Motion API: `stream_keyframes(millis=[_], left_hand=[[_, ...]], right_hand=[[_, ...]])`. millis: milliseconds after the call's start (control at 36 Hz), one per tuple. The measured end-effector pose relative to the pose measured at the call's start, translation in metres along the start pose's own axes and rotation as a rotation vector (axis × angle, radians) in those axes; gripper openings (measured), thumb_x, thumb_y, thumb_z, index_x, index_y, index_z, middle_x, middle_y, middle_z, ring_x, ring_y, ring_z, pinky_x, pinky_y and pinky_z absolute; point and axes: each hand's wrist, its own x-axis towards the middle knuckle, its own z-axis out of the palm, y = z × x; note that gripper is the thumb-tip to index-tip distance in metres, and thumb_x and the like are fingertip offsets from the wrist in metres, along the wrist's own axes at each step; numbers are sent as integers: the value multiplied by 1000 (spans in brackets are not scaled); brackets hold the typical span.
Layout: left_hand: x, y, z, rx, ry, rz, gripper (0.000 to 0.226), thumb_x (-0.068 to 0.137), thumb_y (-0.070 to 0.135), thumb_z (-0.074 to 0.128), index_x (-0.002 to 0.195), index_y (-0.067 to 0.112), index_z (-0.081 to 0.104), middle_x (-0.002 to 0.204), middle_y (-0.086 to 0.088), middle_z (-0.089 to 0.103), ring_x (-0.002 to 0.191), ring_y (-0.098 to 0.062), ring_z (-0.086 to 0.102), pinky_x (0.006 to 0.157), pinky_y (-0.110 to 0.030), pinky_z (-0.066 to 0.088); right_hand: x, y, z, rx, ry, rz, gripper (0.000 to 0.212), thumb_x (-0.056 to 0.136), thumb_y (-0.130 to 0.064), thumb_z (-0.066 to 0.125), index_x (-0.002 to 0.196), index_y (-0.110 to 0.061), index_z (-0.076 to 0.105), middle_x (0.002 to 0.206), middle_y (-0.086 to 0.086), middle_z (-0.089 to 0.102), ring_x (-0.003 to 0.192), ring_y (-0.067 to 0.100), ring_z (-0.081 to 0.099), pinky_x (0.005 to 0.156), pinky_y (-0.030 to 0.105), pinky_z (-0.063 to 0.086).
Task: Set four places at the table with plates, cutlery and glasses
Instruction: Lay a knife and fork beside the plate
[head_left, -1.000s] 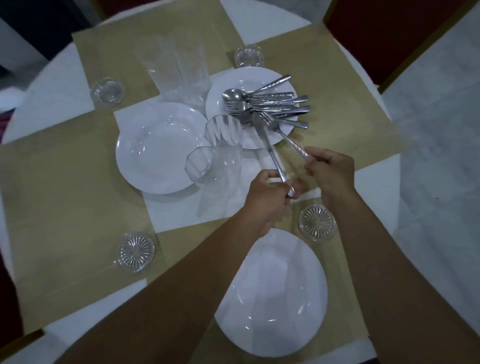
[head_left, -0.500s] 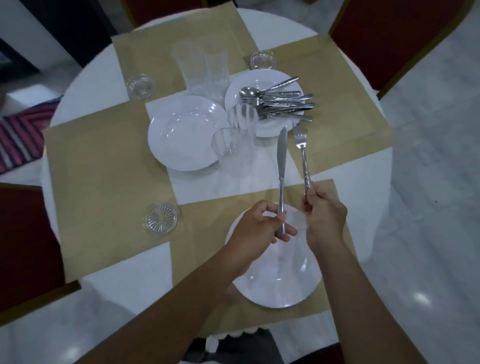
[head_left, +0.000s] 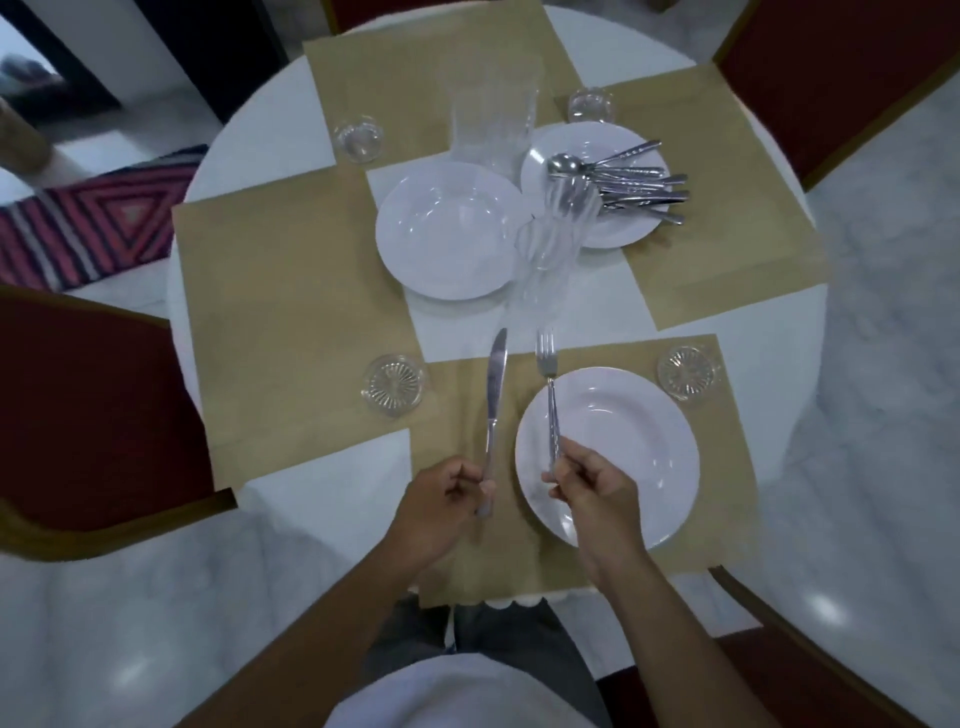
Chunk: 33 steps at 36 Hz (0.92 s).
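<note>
Head view: a white dinner plate (head_left: 639, 441) lies on the tan placemat (head_left: 727, 467) at the near edge of the round white table (head_left: 332, 493). Left of this plate, the left hand (head_left: 441, 512) curls round the handle of a table knife (head_left: 495, 395), whose blade points away from the person, over the mat. Whether the knife touches the mat cannot be told. The right hand (head_left: 592, 486) pinches the handle of a fork (head_left: 549, 395). The fork's shaft crosses the plate's left rim and its tines reach just past the far rim. Knife and fork run nearly parallel and stay apart.

A ribbed glass coaster (head_left: 688, 373) sits just beyond the plate's far right rim, and a second coaster (head_left: 394, 384) lies well to the plate's left. Farther back from the plate stand a white deep plate (head_left: 447, 234), clear tumblers (head_left: 553, 234) and another plate carrying a cutlery pile (head_left: 634, 182).
</note>
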Motion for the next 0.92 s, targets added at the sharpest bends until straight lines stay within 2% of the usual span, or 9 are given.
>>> stream_keyframes(millis=[83,194,333,444,500,611,694,778,917], left_hand=[[2,-20,-10,18,36,-58,7,86,29,75,87,22,73,80,9,74,77,-6,69,69,-17,51],[2,-46,-12,42,51,-130,18,81,33,79,93,20,76,85,8,75,78,-6,70,68,-16,52],[-8,-70,-9,26,57,-189,20,77,29,84,92,17,78,82,4,75,74,-8,70,64,-15,50],[-14,-83,-10,-19,39,-247,19,73,31,86,86,19,79,83,5,75,75,-11,73,73,-29,61],[-14,-87,-11,-13,39,-252,14,74,33,85,82,23,79,82,7,75,75,-11,73,74,-29,61],[-14,-88,-12,-48,60,-262,9,78,28,83,74,27,75,76,4,74,67,-13,71,65,-24,59],[-14,-87,-12,-97,64,-283,7,81,24,81,82,19,77,74,1,75,61,-16,72,58,-21,57],[-13,-86,-11,-134,67,-292,9,86,21,76,91,13,77,74,-3,75,63,-19,73,58,-21,57],[-14,-87,-10,-177,68,-311,10,90,21,71,94,14,77,81,-2,76,66,-20,74,59,-21,57]], right_hand=[[-10,7,9,-48,-6,13,24,98,-9,64,110,-27,73,90,-3,77,89,15,71,79,25,59],[-15,15,19,-68,-7,20,22,97,-10,67,97,-32,73,95,-5,77,96,18,71,88,32,59],[-16,15,24,-101,14,-1,22,97,-13,68,98,-35,71,99,-12,76,97,12,71,83,24,57],[-16,15,26,-153,10,-13,18,97,-19,68,106,-34,70,108,-12,75,104,12,69,93,31,58],[-15,16,28,-158,11,-8,18,97,-19,69,106,-34,71,108,-10,75,104,13,69,95,36,58],[-16,16,30,-155,2,-7,19,96,-17,70,100,-36,71,104,-9,76,102,14,70,96,39,58],[-17,17,33,-192,-14,-6,18,96,-19,70,108,-33,71,107,-11,75,104,14,69,98,40,57],[-19,17,36,-228,-23,-4,21,96,-20,70,116,-27,71,108,-12,74,103,12,68,96,36,58],[-21,18,37,-271,-40,-4,23,96,-22,69,119,-26,70,108,-15,72,101,10,68,82,19,54]])
